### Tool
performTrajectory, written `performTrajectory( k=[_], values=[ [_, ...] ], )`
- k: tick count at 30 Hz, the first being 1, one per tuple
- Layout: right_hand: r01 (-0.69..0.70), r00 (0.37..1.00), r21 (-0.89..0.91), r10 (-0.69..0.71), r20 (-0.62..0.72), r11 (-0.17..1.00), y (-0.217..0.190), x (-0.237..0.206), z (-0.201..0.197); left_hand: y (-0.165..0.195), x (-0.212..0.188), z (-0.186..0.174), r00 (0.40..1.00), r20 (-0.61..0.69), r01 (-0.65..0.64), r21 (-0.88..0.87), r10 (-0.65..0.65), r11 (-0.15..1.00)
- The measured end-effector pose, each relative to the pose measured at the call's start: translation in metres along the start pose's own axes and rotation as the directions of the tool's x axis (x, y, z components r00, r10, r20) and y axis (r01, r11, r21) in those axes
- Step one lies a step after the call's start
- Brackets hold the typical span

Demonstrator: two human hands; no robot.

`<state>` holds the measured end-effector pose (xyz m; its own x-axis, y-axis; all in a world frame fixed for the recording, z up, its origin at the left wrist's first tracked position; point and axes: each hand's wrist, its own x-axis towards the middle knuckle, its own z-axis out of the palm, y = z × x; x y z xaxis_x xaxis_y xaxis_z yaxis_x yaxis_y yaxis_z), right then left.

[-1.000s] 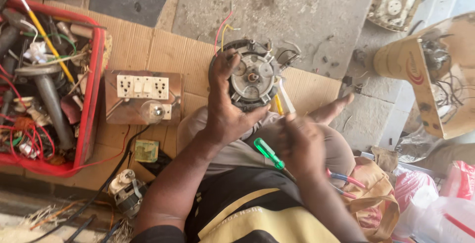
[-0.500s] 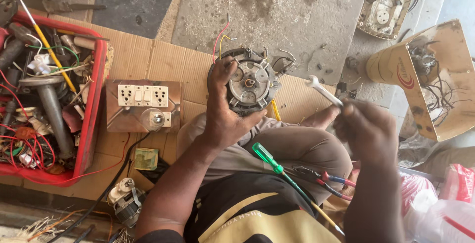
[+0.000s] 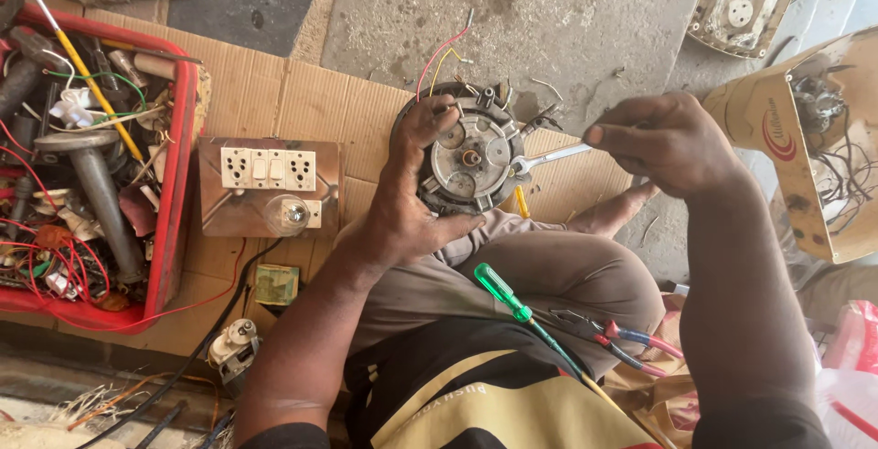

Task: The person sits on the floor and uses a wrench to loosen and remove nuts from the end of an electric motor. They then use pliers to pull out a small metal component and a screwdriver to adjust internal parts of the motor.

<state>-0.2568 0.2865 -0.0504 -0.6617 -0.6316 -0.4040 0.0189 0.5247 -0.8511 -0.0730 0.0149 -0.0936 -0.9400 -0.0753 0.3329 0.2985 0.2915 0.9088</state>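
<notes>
Flattened cardboard (image 3: 302,92) covers part of a stained concrete floor (image 3: 549,10), and the person sits on it with knees drawn up. On the lap rests a round motor (image 3: 471,152), its metal end plate facing up, with red and yellow wires rising from its far edge. The left hand (image 3: 412,202) grips the motor from the left, fingers (image 3: 430,120) curled over the rim and thumb along the near edge. The right hand (image 3: 663,143) pinches the end of a small spanner (image 3: 549,156), fingers closed narrow on its handle, while the spanner's head touches the plate's right side. A green screwdriver (image 3: 503,293) lies on the thigh, with pliers (image 3: 622,339) just beside it. Left of the motor sits a wooden switchboard (image 3: 265,184) carrying sockets and a bulb. Farther left, a red tray (image 3: 174,175) holds wires and tools. At the right edge stands an open carton (image 3: 777,120).
</notes>
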Motion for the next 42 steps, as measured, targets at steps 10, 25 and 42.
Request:
performTrajectory(
  k=[10, 25, 42],
  values=[
    [-0.067, 0.996, -0.098, 0.061, -0.061, 0.993, -0.053, 0.052, 0.016, 0.001, 0.003, 0.004, 0.999, -0.036, -0.038, -0.039, 0.036, 0.999],
    [-0.084, 0.968, -0.056, 0.068, -0.241, 0.995, -0.059, 0.037, 0.034, -0.002, 0.002, 0.008, 0.997, -0.078, -0.032, -0.055, 0.028, 0.998],
    [-0.293, 0.907, 0.293, 0.361, -0.218, 0.910, 0.013, -0.093, 0.112, -0.006, 0.006, 0.011, 0.993, -0.089, -0.085, -0.033, 0.081, 0.996]
  ],
)
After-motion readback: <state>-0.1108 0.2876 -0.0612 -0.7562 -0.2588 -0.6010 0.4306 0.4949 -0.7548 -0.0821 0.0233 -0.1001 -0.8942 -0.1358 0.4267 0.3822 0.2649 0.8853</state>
